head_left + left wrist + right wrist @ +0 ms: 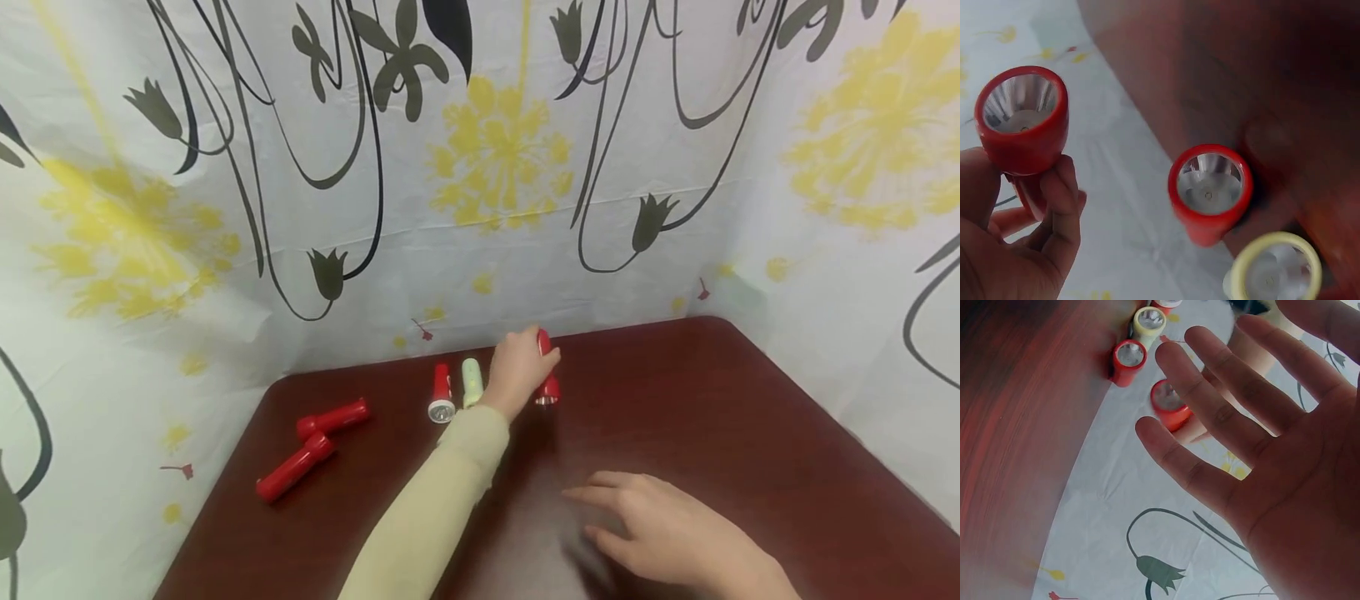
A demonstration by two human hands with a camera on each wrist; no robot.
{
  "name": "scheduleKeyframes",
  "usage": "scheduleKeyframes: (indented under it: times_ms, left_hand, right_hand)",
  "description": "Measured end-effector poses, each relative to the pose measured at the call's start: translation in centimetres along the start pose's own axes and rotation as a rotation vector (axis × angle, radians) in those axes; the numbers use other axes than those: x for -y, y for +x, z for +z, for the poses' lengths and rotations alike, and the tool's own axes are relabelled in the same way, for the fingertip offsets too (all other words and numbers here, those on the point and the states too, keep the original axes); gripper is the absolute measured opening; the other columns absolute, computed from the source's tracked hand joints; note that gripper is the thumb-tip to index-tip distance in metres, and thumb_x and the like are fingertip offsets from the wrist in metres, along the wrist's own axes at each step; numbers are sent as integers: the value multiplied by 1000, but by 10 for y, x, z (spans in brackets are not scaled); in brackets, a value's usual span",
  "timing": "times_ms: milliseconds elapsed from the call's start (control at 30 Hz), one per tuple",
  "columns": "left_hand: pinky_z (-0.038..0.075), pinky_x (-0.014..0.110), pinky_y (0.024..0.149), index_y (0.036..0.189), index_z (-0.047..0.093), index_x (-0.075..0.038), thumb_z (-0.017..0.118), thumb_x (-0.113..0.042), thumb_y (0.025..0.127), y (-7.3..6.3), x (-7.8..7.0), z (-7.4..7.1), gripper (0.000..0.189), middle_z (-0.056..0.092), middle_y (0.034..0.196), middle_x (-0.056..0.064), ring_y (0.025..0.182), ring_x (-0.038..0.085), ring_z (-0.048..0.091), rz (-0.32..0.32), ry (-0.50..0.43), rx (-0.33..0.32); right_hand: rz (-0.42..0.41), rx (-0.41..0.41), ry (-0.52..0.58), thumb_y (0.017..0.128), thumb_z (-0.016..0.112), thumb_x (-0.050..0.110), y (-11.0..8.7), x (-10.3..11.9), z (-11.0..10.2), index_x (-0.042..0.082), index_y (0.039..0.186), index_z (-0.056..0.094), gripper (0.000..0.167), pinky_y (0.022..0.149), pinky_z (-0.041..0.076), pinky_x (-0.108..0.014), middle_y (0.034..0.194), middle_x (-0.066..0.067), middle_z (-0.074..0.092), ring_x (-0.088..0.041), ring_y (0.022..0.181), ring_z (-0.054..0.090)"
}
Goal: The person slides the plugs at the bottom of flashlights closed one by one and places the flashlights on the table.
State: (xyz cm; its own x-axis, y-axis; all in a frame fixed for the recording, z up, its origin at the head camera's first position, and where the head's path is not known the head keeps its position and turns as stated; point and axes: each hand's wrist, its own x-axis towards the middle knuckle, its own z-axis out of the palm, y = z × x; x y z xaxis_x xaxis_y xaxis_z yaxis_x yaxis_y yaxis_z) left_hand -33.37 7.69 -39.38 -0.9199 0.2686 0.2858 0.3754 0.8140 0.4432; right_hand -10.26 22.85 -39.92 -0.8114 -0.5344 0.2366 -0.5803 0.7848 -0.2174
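My left hand grips a red flashlight near the table's back edge. In the left wrist view its silver reflector faces the camera, and the thumb and fingers curl round its body. Beside it stands another red flashlight, hidden behind my left hand in the head view. A pale yellow-green flashlight follows in the row, then a red flashlight with a white head. My right hand hovers over the front right of the table, holding nothing; its fingers spread straight in the right wrist view.
Two more red flashlights, an upper one and a lower one, lie at the table's left side, close together. The dark red-brown table meets a white flower-patterned cloth at the back and sides.
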Motion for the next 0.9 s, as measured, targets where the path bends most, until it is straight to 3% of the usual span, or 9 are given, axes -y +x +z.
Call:
scheduleKeyframes:
  times_ms: [133, 300, 533, 667, 900]
  left_hand:
    - [57, 33, 59, 97, 68, -15, 73, -39, 99, 26, 0, 19, 25, 72, 81, 3, 73, 21, 71, -7, 99, 12]
    - [63, 39, 65, 91, 76, -13, 75, -36, 98, 45, 3, 33, 24, 78, 86, 6, 81, 25, 77, -46, 209, 62]
    - [65, 44, 70, 105, 80, -11, 79, -33, 96, 53, 12, 54, 24, 81, 109, 8, 95, 29, 79, -109, 236, 177]
    - [65, 44, 72, 107, 81, -11, 78, -32, 96, 52, 16, 65, 24, 81, 111, 9, 96, 30, 78, -96, 259, 177]
    - [65, 42, 70, 105, 81, -12, 71, -36, 101, 57, 11, 71, 27, 81, 110, 9, 93, 27, 78, -82, 269, 192]
  right_hand:
    - [-10, -18, -10, 93, 78, 25, -2, -2, -1, 34, 135, 72, 43, 88, 62, -36, 122, 16, 70, -7, 104, 71]
    - [13, 1, -2, 94, 78, 26, -5, -4, -3, 33, 135, 71, 42, 88, 61, -36, 123, 17, 69, -7, 106, 70]
    - [44, 44, 15, 95, 76, 27, -6, -4, -2, 35, 137, 70, 43, 90, 62, -39, 127, 14, 71, -10, 110, 71]
    - [61, 71, 16, 96, 75, 27, -6, -2, -3, 37, 137, 70, 43, 93, 62, -41, 129, 14, 71, -11, 114, 71]
    - [52, 70, 6, 96, 74, 27, -7, -6, -2, 36, 137, 70, 42, 92, 63, -39, 128, 15, 71, -9, 113, 71]
